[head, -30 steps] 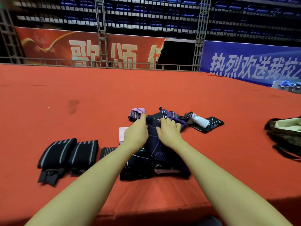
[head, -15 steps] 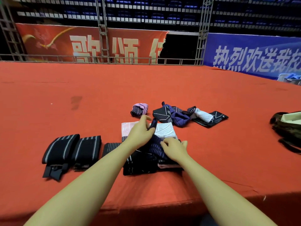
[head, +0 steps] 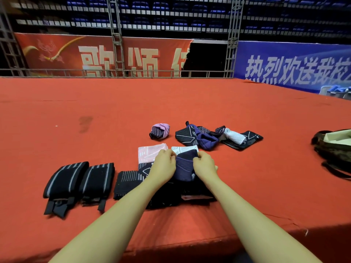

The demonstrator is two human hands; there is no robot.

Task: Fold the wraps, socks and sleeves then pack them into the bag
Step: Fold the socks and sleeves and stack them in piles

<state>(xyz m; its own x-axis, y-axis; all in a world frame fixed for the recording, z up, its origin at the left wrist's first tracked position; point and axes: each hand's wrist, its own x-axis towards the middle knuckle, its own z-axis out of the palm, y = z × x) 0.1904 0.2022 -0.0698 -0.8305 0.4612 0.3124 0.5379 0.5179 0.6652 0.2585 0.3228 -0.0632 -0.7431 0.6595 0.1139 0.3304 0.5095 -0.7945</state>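
Pinching the top edge of a dark purple sock (head: 183, 165) from both sides: the left hand (head: 163, 166) has its fingers curled onto the sock's left corner and the right hand (head: 205, 165) grips the right corner, so both are clamped on the same piece of fabric, with only the sock's width between them. The sock sits on top of a stack of folded dark items (head: 178, 194) near the front edge of the red-carpeted platform (head: 133, 103). Peeking out just behind the hands are a pink folded piece (head: 150, 152) and a white one (head: 184, 149), side by side.

To the left of the stack there's a black ribbed piece (head: 126, 184), then two rolled black wraps with grey stripes (head: 79, 180) lying next to each other, straps pointing toward the camera.

Farther back: a balled-up pink and black sock (head: 160, 130) on its own, and to its right a loose jumble of black, purple and white socks (head: 218, 136), not folded yet.

The bag (head: 334, 149) is way over at the right edge, camo-looking and open on top, well apart from everything else. Red and blue banners hang behind the platform.
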